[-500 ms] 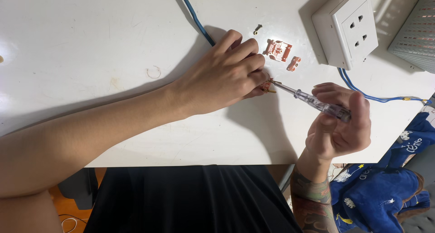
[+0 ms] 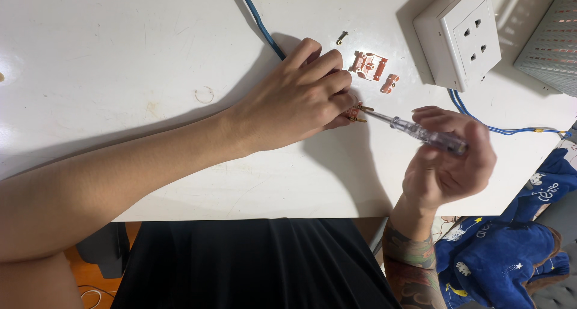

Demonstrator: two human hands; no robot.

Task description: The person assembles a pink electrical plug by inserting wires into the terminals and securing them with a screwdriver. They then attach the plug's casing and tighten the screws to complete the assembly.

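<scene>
While the left hand (image 2: 300,98) pinches a small copper terminal (image 2: 356,112) mid-table, the right hand (image 2: 448,162) grips a clear-handled screwdriver (image 2: 421,132); keeping its tip square in the screw should prevent slipping.

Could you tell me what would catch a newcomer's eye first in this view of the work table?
Most striking are the two hands meeting at mid-table: the left hand pins a small copper terminal piece while the right hand holds a clear-handled screwdriver, its tip at that piece. Just beyond lie loose copper parts and a screw, with a white wall socket at the far right and a blue cable running behind the left hand.
</scene>
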